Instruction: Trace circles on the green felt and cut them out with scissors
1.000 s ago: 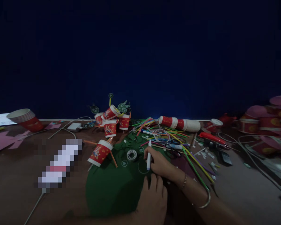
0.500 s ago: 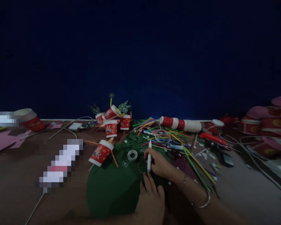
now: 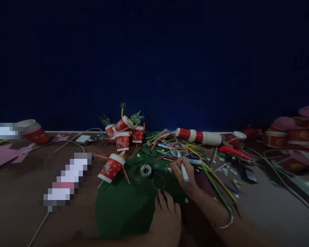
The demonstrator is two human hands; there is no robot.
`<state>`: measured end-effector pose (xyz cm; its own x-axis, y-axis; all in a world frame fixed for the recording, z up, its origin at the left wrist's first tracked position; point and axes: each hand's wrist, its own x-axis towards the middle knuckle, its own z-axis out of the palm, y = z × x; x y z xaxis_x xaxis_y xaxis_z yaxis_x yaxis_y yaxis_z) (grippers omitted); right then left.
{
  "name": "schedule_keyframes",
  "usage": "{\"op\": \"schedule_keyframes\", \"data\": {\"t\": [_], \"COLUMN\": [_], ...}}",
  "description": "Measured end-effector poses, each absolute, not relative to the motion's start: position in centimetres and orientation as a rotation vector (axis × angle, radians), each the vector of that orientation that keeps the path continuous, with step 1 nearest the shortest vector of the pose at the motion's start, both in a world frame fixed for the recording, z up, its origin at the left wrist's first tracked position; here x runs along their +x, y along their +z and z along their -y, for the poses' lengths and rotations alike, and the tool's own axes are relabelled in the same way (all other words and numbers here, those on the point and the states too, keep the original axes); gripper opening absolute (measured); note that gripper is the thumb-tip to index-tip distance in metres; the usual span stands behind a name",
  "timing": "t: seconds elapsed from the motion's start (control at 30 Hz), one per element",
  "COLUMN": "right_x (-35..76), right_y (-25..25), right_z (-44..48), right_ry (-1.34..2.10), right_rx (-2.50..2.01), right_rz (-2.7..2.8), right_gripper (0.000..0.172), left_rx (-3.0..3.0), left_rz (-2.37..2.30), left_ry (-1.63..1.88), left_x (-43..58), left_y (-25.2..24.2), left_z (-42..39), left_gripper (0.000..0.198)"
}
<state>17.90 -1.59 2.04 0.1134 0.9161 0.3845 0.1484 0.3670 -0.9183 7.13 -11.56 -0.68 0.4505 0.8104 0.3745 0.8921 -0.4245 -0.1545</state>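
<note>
My right hand (image 3: 184, 176) grips a white marker (image 3: 184, 173), which slants upward out of the fist, above the right part of a dark green sheet (image 3: 118, 209). My left hand (image 3: 166, 214) lies flat on the sheet with its fingers stretched out. Just beyond those fingertips, a thin pale circle outline (image 3: 158, 182) is drawn on the green. A white ring with a hole in its middle (image 3: 142, 171) rests on the sheet, left of the circle. Nearby are small marked round shapes (image 3: 137, 179).
Left of the sheet's far end stand joined red paper cups (image 3: 112, 167) with straw limbs. Coloured straws (image 3: 211, 178) spread to the right, with paper scraps (image 3: 225, 169) and a red-handled tool (image 3: 234, 151). Stacked cups (image 3: 208, 138) lie behind. A blurred-out object (image 3: 67, 181) lies left.
My right hand has moved right and slightly up with the marker, away from the circle, uncovering its whole outline. My left hand stays nearly where it was.
</note>
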Motion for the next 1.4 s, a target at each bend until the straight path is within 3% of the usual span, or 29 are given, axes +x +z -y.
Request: {"op": "schedule_keyframes", "data": {"t": [0.1, 0.2, 0.4, 0.73, 1.4], "right_x": [18.1, 18.2, 18.0, 18.2, 17.2], "right_y": [2.2, 2.1, 1.9, 1.4, 1.2], "right_z": [1.4, 0.8, 0.4, -0.2, 0.4], "right_ry": [0.814, 0.942, 1.015, 1.101, 1.244], "right_rx": [-1.087, -1.039, -1.046, -1.109, -1.228], "right_rz": [1.18, 1.081, 1.206, 1.001, 1.447], "right_gripper": [0.032, 0.029, 0.035, 0.029, 0.02], "left_rx": [-2.389, -2.387, -2.406, -2.451, -2.435], "left_rz": [1.424, 1.411, 1.361, 1.384, 1.381], "left_ry": [-0.349, -0.352, -0.381, -0.334, -0.334], "left_x": [7.3, 7.3, 7.2, 7.3, 7.3], "left_y": [-0.8, -0.9, -0.7, -1.3, -1.1], "left_z": [11.7, 11.7, 11.6, 11.6, 11.5], "left_gripper": [0.013, 0.012, 0.015, 0.015, 0.015]}}
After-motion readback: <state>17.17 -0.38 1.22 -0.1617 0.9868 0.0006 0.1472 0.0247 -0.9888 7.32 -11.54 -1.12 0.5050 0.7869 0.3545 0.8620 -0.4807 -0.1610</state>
